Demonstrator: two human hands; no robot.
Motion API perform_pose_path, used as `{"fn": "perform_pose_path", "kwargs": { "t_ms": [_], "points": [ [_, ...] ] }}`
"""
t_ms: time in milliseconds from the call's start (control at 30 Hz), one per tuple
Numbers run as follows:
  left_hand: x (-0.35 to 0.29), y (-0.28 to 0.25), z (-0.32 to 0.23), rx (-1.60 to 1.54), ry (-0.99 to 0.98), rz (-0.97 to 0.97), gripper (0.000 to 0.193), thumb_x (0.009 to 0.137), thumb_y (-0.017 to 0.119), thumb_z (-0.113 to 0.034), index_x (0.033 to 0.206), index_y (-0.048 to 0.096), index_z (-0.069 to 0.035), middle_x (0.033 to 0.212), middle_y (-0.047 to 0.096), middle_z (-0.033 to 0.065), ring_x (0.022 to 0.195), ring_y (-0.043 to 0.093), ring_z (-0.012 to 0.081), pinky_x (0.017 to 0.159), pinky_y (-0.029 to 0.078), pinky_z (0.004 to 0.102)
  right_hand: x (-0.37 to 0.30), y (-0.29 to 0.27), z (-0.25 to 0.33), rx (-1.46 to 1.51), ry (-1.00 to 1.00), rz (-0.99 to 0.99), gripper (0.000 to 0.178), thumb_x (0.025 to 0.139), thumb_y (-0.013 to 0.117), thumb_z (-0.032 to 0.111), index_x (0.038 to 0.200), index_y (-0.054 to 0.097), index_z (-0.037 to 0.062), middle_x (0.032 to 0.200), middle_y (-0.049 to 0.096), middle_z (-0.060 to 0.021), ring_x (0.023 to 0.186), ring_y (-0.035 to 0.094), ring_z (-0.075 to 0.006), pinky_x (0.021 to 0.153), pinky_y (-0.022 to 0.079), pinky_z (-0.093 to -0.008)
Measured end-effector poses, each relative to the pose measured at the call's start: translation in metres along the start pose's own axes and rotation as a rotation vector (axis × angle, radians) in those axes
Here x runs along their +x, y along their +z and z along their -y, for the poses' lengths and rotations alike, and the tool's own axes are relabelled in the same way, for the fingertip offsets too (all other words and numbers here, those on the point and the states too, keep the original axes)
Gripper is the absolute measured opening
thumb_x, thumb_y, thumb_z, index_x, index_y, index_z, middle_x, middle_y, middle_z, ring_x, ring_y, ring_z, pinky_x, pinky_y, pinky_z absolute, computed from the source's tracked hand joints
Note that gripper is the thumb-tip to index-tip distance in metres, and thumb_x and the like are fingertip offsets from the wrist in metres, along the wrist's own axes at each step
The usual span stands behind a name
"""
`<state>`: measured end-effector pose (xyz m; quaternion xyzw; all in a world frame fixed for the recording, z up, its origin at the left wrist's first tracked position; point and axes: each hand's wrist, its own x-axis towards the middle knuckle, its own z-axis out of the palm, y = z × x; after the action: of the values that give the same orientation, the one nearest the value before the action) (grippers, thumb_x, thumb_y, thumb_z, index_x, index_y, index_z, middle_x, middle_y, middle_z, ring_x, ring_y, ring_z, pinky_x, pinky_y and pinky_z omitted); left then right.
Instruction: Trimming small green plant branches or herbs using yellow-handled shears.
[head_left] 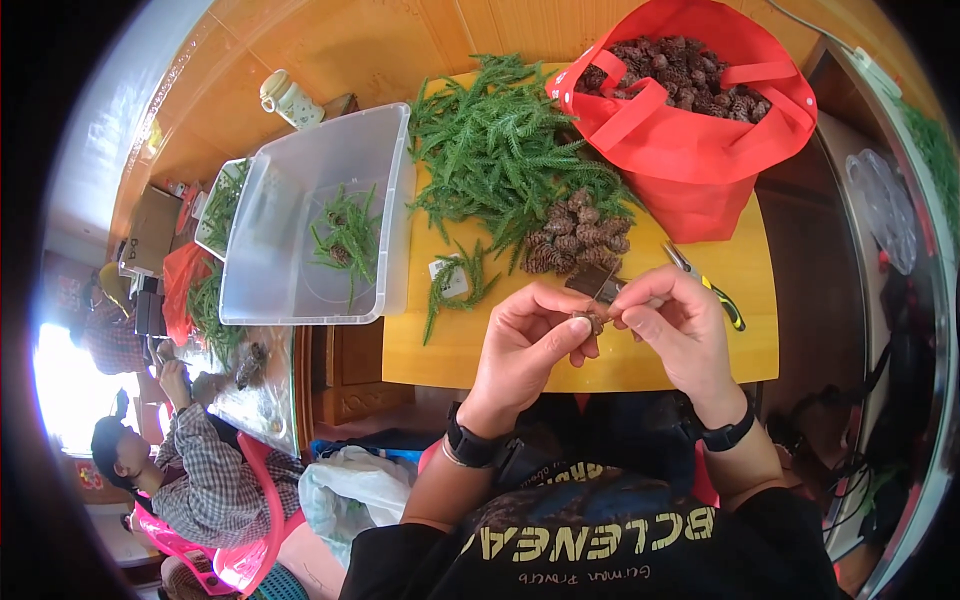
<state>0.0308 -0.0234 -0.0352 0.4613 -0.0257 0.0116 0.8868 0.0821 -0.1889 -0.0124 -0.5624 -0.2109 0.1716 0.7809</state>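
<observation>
While pine cones [577, 237] sit heaped, both hands [527, 335] close together, pinching a brown piece [594, 323]

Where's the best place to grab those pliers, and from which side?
Probably by the coloured handles, coming from the person's near right. The pliers lie on the yellow table with the metal nose pointing away and the handles angled back toward the person. The right hand is close by, on their left, so the right side looks freer.

Table [440, 360] is showing yellow | bag [700, 205] is showing red | cones [578, 238] are showing brown | sprigs [490, 140] are showing green | co-worker's shirt [215, 485] is showing checks
</observation>
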Motion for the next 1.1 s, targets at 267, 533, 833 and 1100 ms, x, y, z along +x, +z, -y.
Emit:
{"fn": "perform_pose_path", "kwargs": {
  "t_ms": [267, 533, 833, 1100],
  "points": [
    [-0.001, 0.003, -0.004, 0.039, 0.0, 0.035, 0.007, 0.083, 0.059, 0.001, 0.089, 0.056, 0.0, 0.089, 0.06, 0.0141, 0.066, 0.059, 0.0156, 0.052, 0.046, 0.0218, 0.007, -0.002, 0.003, 0.051, -0.018, 0.037, 0.016, 0.08, 0.068, 0.008, 0.09, 0.056, 0.0017, 0.08, 0.065, -0.0085, 0.069, 0.058, -0.0087, 0.061, 0.044, -0.0194],
    [-0.002, 0.001, -0.002, -0.071, 0.029, 0.128, 0.011, 0.086, 0.058, 0.0, 0.096, 0.056, -0.001, 0.091, 0.062, 0.0106, 0.068, 0.059, 0.0112, 0.054, 0.049, 0.0212, 0.004, -0.002, -0.006, 0.161, -0.008, 0.085, 0.023, 0.077, 0.071, 0.005, 0.095, 0.056, 0.0005, 0.088, 0.058, -0.0051, 0.079, 0.056, -0.0096, 0.072, 0.044, -0.0218],
    [-0.005, -0.001, -0.005, -0.01, -0.116, 0.081, 0.015, 0.084, 0.064, -0.009, 0.093, 0.055, -0.002, 0.085, 0.062, 0.0123, 0.062, 0.06, 0.0112, 0.052, 0.048, 0.0189, 0.011, -0.005, -0.006, 0.029, 0.024, 0.237, 0.026, 0.073, 0.073, 0.004, 0.096, 0.062, -0.0003, 0.098, 0.051, -0.005, 0.078, 0.051, -0.0094, 0.07, 0.042, -0.0213],
    [-0.008, -0.004, -0.01, 0.008, -0.162, 0.167, 0.012, 0.085, 0.061, -0.004, 0.096, 0.056, 0.0, 0.086, 0.063, 0.008, 0.067, 0.061, 0.0103, 0.055, 0.049, 0.0197, 0.012, -0.012, -0.011, 0.091, 0.015, 0.324, 0.028, 0.069, 0.077, 0.009, 0.092, 0.064, 0.0016, 0.097, 0.052, -0.007, 0.079, 0.052, -0.0111, 0.069, 0.042, -0.0225]
  ]
}}
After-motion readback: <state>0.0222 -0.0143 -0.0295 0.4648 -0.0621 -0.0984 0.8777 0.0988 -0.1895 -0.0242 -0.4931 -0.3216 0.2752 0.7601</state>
